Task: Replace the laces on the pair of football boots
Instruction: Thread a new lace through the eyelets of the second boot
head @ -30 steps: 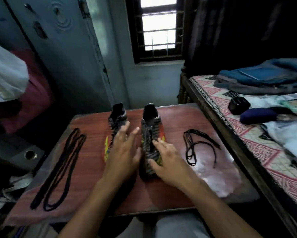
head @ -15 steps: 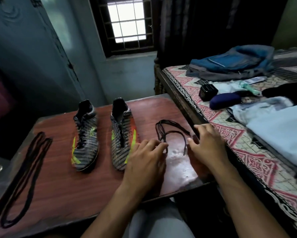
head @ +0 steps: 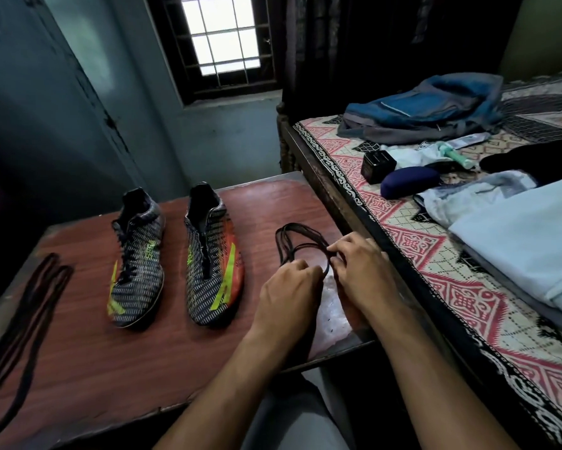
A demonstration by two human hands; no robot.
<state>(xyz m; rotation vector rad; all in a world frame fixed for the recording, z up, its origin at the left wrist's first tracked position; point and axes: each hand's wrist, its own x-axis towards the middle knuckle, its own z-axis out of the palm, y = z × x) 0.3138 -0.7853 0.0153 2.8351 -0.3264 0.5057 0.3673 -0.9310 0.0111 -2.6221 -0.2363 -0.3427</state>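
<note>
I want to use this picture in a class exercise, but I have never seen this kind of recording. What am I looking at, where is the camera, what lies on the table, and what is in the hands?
No machine is involved: a person works with bare hands, and the one camera sits on their head, looking forward and down. On the reddish table stand two football boots, the left boot and the right boot, side by side with toes toward the person. A long black lace lies stretched out at the table's left edge. A second black lace bundle lies right of the boots; the left hand and the right hand both pinch its near strands. A bed with a backpack and clothes stands to the right.
</note>
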